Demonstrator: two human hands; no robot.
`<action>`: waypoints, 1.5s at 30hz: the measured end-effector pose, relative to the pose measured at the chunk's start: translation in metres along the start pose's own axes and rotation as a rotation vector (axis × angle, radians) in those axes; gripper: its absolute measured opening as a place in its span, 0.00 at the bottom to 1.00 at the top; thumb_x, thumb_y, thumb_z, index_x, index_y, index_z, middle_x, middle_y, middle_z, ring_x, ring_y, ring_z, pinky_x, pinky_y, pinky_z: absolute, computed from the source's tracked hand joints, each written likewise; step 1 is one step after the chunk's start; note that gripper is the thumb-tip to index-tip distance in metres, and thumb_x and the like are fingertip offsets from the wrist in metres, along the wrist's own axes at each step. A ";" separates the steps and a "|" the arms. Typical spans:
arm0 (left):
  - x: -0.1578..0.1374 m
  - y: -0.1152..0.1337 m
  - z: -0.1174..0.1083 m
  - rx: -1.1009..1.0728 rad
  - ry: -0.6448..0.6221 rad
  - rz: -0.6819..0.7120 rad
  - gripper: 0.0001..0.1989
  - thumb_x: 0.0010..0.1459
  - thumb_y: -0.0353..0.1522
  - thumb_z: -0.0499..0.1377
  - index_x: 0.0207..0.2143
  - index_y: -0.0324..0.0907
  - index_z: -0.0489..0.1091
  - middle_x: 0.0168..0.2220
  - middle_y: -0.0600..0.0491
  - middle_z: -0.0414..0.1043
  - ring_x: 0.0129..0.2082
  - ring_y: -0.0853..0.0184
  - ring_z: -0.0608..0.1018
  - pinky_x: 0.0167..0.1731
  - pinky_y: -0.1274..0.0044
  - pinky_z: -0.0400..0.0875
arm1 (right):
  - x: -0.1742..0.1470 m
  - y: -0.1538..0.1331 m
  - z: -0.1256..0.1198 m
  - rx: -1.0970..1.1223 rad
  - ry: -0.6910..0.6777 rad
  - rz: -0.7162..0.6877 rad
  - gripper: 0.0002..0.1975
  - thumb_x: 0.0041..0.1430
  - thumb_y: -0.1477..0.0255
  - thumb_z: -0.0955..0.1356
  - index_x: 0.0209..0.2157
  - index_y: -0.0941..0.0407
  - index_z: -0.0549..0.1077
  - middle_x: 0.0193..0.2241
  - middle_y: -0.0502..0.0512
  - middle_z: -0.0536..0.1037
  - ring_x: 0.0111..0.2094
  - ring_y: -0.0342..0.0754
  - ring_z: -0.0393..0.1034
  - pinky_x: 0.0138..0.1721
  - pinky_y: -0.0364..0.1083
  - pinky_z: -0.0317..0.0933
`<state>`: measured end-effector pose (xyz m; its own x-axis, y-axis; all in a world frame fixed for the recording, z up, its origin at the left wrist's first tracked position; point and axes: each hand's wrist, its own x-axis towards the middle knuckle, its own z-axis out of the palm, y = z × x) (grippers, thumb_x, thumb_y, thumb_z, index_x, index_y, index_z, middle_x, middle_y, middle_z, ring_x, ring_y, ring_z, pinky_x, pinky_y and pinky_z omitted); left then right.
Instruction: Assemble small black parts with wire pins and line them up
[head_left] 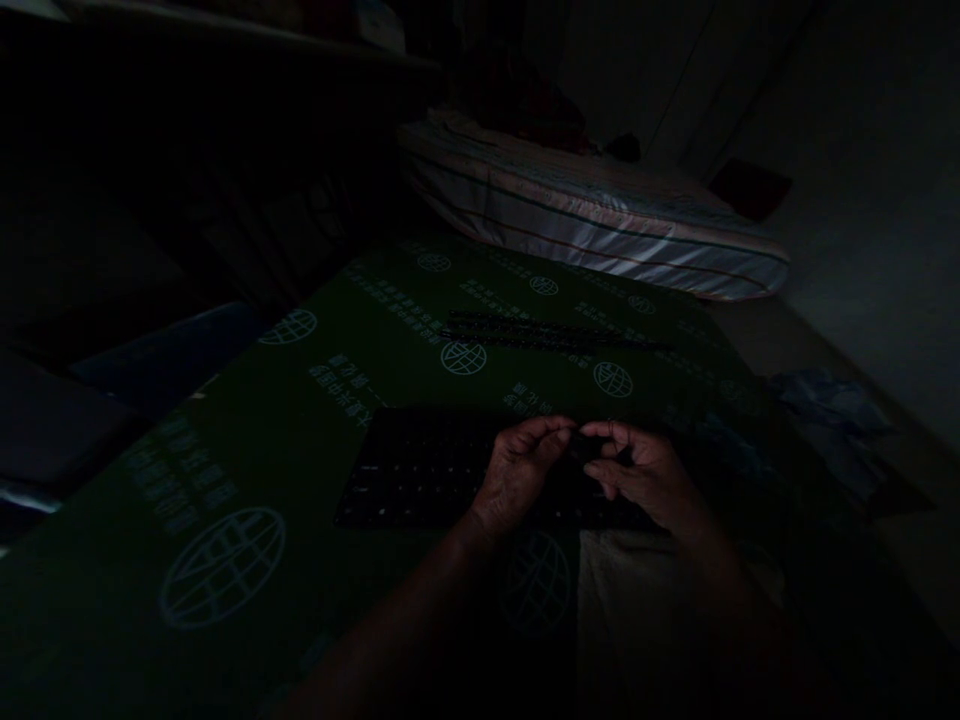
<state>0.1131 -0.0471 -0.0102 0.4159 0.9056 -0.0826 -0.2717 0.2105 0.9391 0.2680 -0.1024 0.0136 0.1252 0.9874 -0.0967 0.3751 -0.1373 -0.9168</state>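
A black computer keyboard [420, 470] lies flat on the green printed tabletop [315, 480], its keys faintly visible in the dim light. My left hand [521, 465] hovers over its middle, thumb and forefinger pinched together. Facing it from the right, my right hand [641, 465] has its fingers curled in, the fingertips almost meeting those of the left. Something small and dark seems to sit between the two sets of fingertips, too dark to name. The hands and forearms hide part of the keyboard's right half.
Several long dark strips [517, 332] lie farther back on the table. A beige cloth [630, 590] is at the near edge. Beyond the table stands a striped mattress [585, 205]. Crumpled bluish material [825, 410] lies to the right, and a dark blue object [165, 350] is at left.
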 end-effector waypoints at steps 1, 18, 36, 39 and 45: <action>0.000 0.000 0.000 -0.003 0.002 -0.008 0.09 0.49 0.33 0.61 0.34 0.39 0.75 0.28 0.54 0.76 0.29 0.69 0.75 0.31 0.79 0.69 | 0.001 0.000 -0.001 -0.001 0.002 -0.006 0.20 0.46 0.68 0.71 0.42 0.58 0.71 0.15 0.43 0.68 0.14 0.38 0.61 0.18 0.39 0.56; -0.002 0.002 0.000 -0.007 -0.049 -0.009 0.07 0.50 0.31 0.60 0.33 0.39 0.73 0.25 0.53 0.76 0.27 0.69 0.76 0.32 0.77 0.69 | 0.013 0.015 -0.011 0.505 -0.108 -0.044 0.22 0.43 0.64 0.72 0.41 0.57 0.72 0.11 0.42 0.64 0.11 0.36 0.53 0.13 0.37 0.42; -0.002 0.000 0.003 0.020 -0.074 -0.047 0.07 0.47 0.30 0.62 0.31 0.38 0.74 0.24 0.55 0.74 0.25 0.72 0.74 0.29 0.81 0.68 | 0.005 -0.002 0.016 1.057 -0.022 -0.097 0.13 0.50 0.60 0.68 0.35 0.54 0.71 0.10 0.38 0.45 0.12 0.36 0.33 0.12 0.38 0.39; -0.003 0.001 0.005 0.020 -0.056 -0.053 0.08 0.46 0.30 0.62 0.31 0.38 0.74 0.24 0.55 0.75 0.25 0.72 0.74 0.28 0.81 0.68 | 0.005 -0.002 0.017 1.191 -0.068 -0.097 0.11 0.51 0.64 0.69 0.36 0.55 0.72 0.11 0.38 0.46 0.12 0.35 0.33 0.12 0.37 0.41; -0.003 0.000 0.004 0.054 -0.063 -0.036 0.07 0.45 0.30 0.62 0.30 0.38 0.74 0.24 0.55 0.74 0.24 0.72 0.73 0.27 0.81 0.68 | 0.007 -0.002 0.017 1.243 -0.077 -0.093 0.11 0.53 0.65 0.69 0.36 0.57 0.72 0.11 0.38 0.48 0.12 0.35 0.34 0.12 0.35 0.43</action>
<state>0.1150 -0.0516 -0.0088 0.4786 0.8726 -0.0971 -0.2091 0.2207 0.9527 0.2523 -0.0942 0.0078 0.0754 0.9971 0.0037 -0.7471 0.0589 -0.6621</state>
